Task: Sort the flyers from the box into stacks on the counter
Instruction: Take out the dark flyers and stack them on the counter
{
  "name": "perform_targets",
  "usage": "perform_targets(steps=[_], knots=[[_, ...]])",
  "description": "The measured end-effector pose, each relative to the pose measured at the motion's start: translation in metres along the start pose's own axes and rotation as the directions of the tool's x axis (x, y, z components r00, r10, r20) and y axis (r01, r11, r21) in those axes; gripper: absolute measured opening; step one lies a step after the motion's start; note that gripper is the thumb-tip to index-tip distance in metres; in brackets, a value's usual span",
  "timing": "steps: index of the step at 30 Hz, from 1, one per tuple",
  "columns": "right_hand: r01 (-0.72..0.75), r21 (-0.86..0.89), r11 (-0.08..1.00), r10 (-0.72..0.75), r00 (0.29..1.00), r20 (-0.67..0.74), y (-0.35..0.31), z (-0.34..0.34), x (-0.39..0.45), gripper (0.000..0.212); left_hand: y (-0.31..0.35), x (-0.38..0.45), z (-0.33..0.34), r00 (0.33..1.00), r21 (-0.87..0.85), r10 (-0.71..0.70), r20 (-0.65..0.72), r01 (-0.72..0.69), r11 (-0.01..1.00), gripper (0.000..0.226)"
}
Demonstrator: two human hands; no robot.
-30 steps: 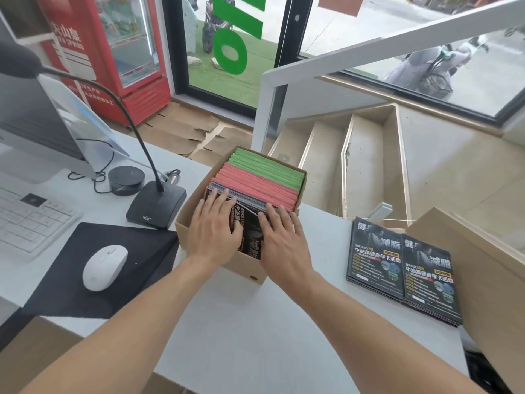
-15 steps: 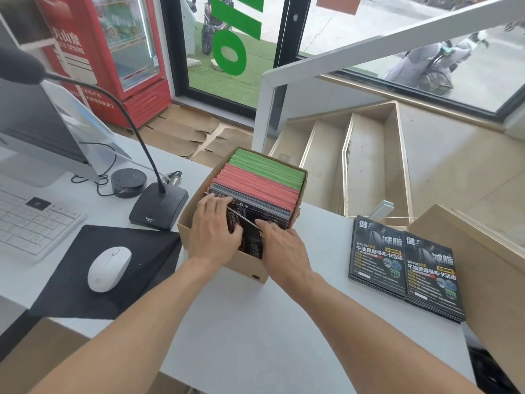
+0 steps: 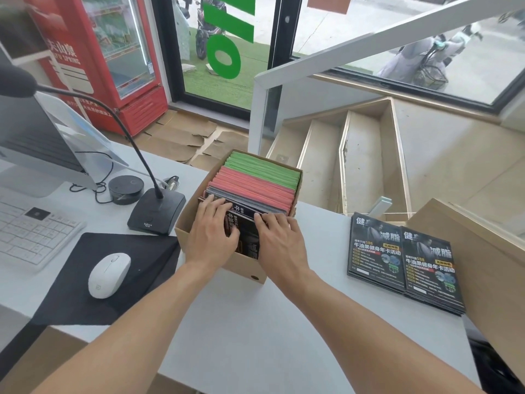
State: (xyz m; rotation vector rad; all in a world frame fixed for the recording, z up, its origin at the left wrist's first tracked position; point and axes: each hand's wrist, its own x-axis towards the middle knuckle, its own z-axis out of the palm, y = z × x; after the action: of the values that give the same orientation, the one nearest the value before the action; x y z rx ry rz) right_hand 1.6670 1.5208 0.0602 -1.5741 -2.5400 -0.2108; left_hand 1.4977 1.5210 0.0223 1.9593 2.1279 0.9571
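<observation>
An open cardboard box [image 3: 246, 273] stands on the white counter [image 3: 255, 336], packed with upright flyers: green ones [image 3: 262, 169] at the far end, pink ones [image 3: 252, 187] in the middle, black ones [image 3: 243, 220] nearest me. Both hands are inside the box's near end. My left hand [image 3: 211, 236] has its fingers curled over the tops of the black flyers, thumb in front of them. My right hand [image 3: 279, 241] grips the same bunch at its right side. Two stacks of black flyers [image 3: 403, 258] lie flat, side by side, on the counter to the right.
A gooseneck microphone base [image 3: 157, 211], a round black puck [image 3: 125, 187], a white mouse [image 3: 109, 274] on a black mat [image 3: 71, 291], a keyboard [image 3: 31, 234] and a monitor fill the left. A wooden panel [image 3: 483, 265] stands at the right edge. Stairs drop behind the counter.
Both hands stayed in the box's near end on the black flyers. The fingers shifted along the flyer tops, and the gap between bunches seen half a second ago has closed under the hands.
</observation>
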Motion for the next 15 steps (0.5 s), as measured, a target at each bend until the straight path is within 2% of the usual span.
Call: perform_targets(steps=[7, 10, 13, 15], knots=[[-0.007, -0.033, 0.999, 0.010, 0.995, 0.099, -0.005, -0.005, -0.007, 0.062, 0.000, 0.000, 0.000, 0.998, 0.024, 0.003, 0.058, -0.004, 1.000, 0.062], [-0.001, -0.017, 1.000, 0.002, 0.997, 0.071, -0.006, -0.002, -0.009, 0.064, 0.000, 0.000, 0.000, 0.997, 0.034, 0.005, 0.077, -0.008, 0.999, 0.064], [0.030, 0.089, 0.996, -0.031, 1.000, 0.006, -0.007, 0.002, -0.012, 0.068, -0.002, 0.001, 0.001, 0.998, 0.031, 0.016, 0.061, -0.018, 0.999, 0.060], [0.001, 0.237, 0.972, -0.009, 0.999, 0.032, -0.009, -0.002, -0.015, 0.072, -0.002, 0.001, 0.001, 0.999, 0.016, 0.024, 0.047, -0.024, 1.000, 0.051]])
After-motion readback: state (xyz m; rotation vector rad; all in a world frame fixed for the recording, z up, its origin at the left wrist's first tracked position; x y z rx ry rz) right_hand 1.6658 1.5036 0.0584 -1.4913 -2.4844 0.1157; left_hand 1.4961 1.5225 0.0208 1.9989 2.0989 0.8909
